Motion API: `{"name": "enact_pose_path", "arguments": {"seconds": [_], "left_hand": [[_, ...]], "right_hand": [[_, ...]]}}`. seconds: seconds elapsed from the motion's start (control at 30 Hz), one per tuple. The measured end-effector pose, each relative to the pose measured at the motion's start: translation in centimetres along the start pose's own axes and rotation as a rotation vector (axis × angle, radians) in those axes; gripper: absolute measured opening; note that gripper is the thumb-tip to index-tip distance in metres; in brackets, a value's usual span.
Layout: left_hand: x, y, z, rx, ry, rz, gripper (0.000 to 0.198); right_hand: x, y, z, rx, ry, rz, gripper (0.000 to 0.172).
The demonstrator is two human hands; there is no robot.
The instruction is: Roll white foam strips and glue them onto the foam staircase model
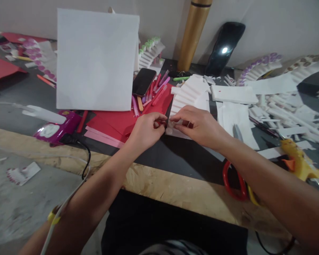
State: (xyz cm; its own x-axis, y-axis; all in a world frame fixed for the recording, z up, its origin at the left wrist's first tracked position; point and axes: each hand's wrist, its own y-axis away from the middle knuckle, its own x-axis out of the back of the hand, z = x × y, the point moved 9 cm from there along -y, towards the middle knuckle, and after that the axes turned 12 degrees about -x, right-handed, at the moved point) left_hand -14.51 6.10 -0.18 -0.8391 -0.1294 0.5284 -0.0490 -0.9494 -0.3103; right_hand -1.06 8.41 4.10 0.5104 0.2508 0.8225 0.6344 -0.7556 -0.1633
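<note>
My left hand (148, 131) is closed in a pinch at the near left corner of a white paper fan-shaped staircase (187, 92). Whatever lies between its fingertips is too small to tell. Facing it, my right hand (199, 124) has thumb and forefinger together over the same corner, by small whitish round bits (171, 124). Its fingers hide what they grip. The staircase lies on white paper, and its folded steps show beyond my right hand. Left of my hands are red paper sheets (108, 124) with pink sheets under them.
A large white board (97, 60) stands at the back left, near a phone (144, 82) and rolled paper tubes (159, 91). A purple device (61, 129) sits left. Red-handled scissors (235, 180) and a yellow glue gun (299, 159) lie right, by white paper scraps (287, 109). Another phone (224, 47) shines its light.
</note>
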Motion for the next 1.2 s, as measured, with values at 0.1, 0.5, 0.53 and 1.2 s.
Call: {"name": "enact_pose_path", "arguments": {"seconds": [0.1, 0.5, 0.53, 1.2], "left_hand": [[-0.06, -0.01, 0.2, -0.002, -0.017, -0.01, 0.032], [-0.17, -0.15, 0.4, -0.027, -0.042, -0.028, 0.032], [-0.19, -0.15, 0.38, -0.026, -0.04, -0.029, 0.031], [-0.8, 0.29, -0.39, 0.104, 0.145, -0.023, 0.022]], "right_hand": [[-0.03, -0.02, -0.04, 0.018, -0.003, 0.0, 0.022], [-0.46, 0.06, -0.32, 0.02, 0.068, -0.036, 0.025], [-0.45, 0.06, -0.33, 0.023, 0.067, -0.038, 0.025], [-0.6, 0.03, -0.23, 0.063, 0.099, -0.023, 0.025]]}}
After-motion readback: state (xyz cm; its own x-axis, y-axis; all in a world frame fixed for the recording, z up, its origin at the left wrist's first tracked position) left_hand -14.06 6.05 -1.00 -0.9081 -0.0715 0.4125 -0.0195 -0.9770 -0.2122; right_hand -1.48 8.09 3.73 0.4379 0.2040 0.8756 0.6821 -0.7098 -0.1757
